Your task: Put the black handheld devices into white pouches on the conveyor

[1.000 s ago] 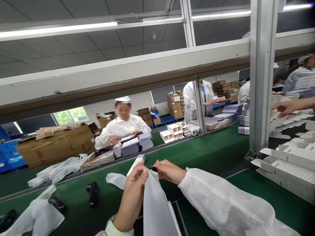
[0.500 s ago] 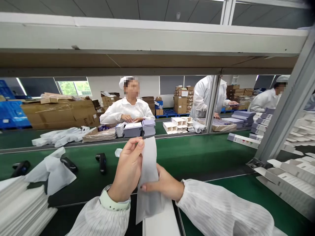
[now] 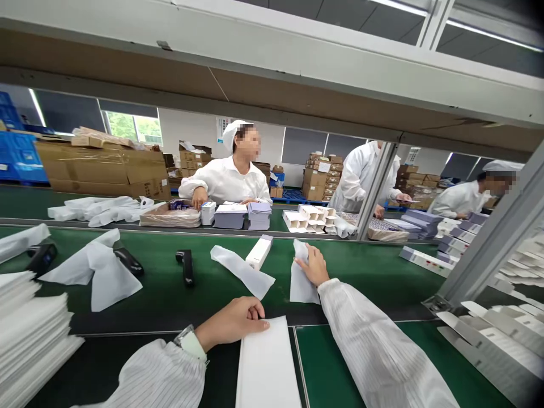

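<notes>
My right hand (image 3: pixel 315 266) reaches over the green belt, its fingers closed on the edge of a thin white translucent sleeve (image 3: pixel 301 286). Nearer to me, my left hand (image 3: pixel 236 323) has curled fingers, with the thumb on the far corner of a flat white stack of sleeves (image 3: pixel 268 365). Whether it pinches only the top sleeve is hidden. Between the hands and farther off, another loose white sleeve (image 3: pixel 242 272) lies on the belt beside a small white carton (image 3: pixel 260 252).
Black handheld devices (image 3: pixel 186 267) and a crumpled white sleeve (image 3: pixel 108 277) lie on the belt at left. A tall white stack (image 3: pixel 34 334) stands near left, open cartons (image 3: pixel 497 340) near right. A metal post (image 3: pixel 488 238) slants at right. Co-workers (image 3: pixel 238 175) sit or stand across.
The white sleeve has left my left hand; my right hand has carried it forward and right onto the belt. My left hand has come down to the white stack. A small carton and another sleeve now show on the belt.
</notes>
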Available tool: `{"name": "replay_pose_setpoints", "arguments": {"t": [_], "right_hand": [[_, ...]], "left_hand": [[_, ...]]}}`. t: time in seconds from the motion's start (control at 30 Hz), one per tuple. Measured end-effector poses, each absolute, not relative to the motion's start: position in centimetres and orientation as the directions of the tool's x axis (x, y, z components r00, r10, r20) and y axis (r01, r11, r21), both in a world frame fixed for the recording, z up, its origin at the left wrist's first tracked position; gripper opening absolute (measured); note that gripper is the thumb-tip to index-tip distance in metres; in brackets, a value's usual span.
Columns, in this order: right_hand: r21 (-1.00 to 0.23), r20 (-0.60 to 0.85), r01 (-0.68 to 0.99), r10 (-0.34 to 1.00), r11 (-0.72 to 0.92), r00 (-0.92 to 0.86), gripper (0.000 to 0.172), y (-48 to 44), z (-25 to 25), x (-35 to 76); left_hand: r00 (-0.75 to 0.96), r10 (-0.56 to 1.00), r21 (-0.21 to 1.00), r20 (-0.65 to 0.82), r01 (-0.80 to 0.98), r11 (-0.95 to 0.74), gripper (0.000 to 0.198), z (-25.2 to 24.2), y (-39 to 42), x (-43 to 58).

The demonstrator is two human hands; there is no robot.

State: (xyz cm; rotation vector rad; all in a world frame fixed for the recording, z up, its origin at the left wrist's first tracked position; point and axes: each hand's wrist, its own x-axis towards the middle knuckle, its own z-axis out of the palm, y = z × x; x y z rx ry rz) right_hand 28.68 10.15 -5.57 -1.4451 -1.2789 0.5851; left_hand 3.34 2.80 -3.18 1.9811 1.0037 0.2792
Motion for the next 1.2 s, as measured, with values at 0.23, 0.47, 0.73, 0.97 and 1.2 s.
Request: {"name": "replay_pose_setpoints", "arguments": {"t": [0.23,0.47,0.73,0.97,1.2], "right_hand": [[-0.761,0.255,0.501,0.9,0.412,-0.353,0.023,3.1,-4.8,23.2],[-0.815,0.078,0.48,0.883,0.324,-0.463,0.031,0.7,-5.7,22.3],[-0.768,0.164,0.529,0.909,0.361,-0.383,0.009,0.2,-5.6,21.3],[-0.733,0.225,0.517,0.876,0.441,-0.427,0.004,-0.4,-4.6,21.4],[-0.726,0.154,0.478,0.795,0.494,-0.587,0.012,0.3,-3.7,22.7]], "left_hand": [[0.621,0.774,0.732,-0.124,0.584,-0.351,0.03,-3.4,1.9,3.3],[0.598,0.795,0.742,-0.104,0.578,-0.339,0.022,-3.7,1.2,3.3],[0.607,0.794,0.772,-0.035,0.521,-0.365,0.012,-4.0,1.2,3.0],[0.552,0.818,0.842,0.161,0.355,-0.405,0.023,-4.2,0.1,3.6],[0.551,0.802,0.861,0.231,0.268,-0.432,0.023,-4.6,0.7,3.7]]}}
